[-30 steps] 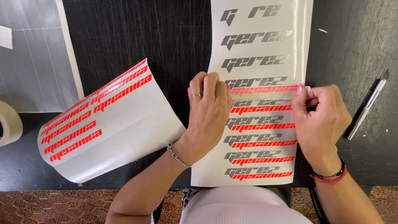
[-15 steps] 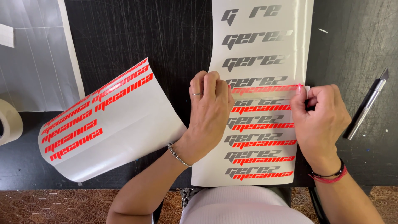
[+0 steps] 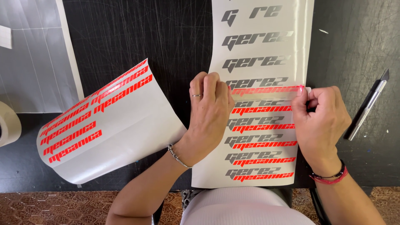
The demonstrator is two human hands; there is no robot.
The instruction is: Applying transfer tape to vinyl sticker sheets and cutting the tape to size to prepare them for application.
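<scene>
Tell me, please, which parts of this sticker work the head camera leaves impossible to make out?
- Tall white decal sheet: top cut off by the upper frame edge.
- Its left lettering ends: covered by the left hand.
- Clear transfer strip's right end: pinched inside the right hand.
- Pale tape roll: mostly beyond the left edge.

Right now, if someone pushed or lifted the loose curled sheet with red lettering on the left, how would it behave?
The curled sheet is probably floppy and light: it bows up off the black mat unaided. A push would likely slide it, since its surface looks glossy. Lifted by one corner, it would probably droop or roll up further.
</scene>
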